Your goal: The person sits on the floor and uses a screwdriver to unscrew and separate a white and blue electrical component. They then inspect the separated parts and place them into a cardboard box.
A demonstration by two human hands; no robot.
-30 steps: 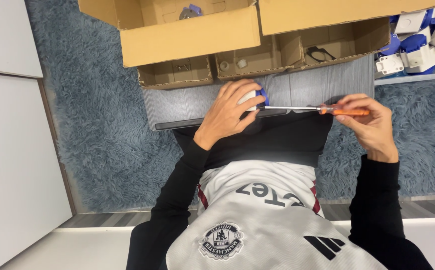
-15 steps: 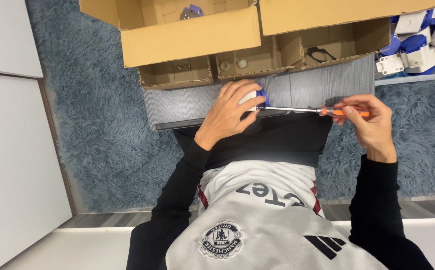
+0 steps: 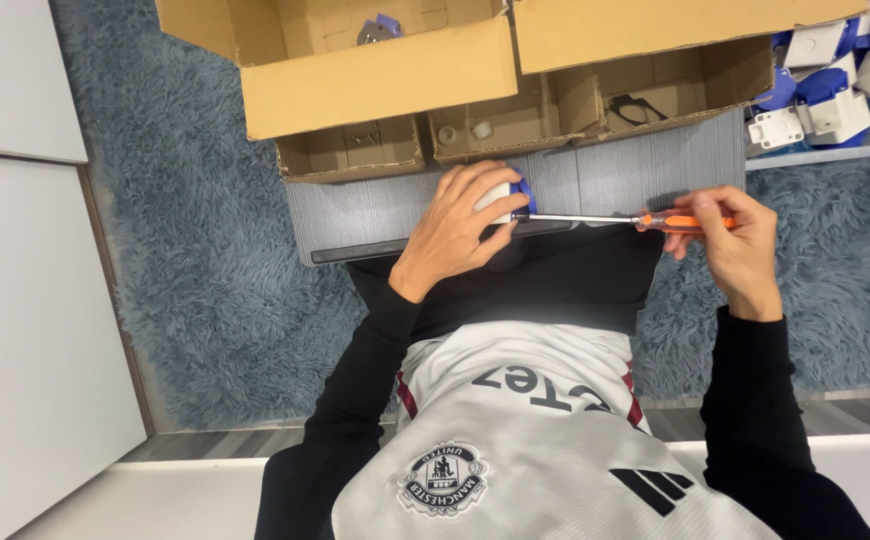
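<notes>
L hand (image 3: 460,228): I see it wrapped round small white-blue plastic part (image 3: 503,196).
R hand (image 3: 733,240): pinches orange-handled screwdriver (image 3: 623,219), thin metal shaft touching part.
Far: brown cardboard boxes (image 3: 385,85), fuzzy grey rug (image 3: 195,260).

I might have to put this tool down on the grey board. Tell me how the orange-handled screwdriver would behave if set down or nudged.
The screwdriver would probably stay stiff: its thin metal shaft runs straight from the right hand to the white and blue part under the left hand. Its rounded handle suggests it could roll on the flat grey board. It looks light, pinched in fingertips alone.
</notes>
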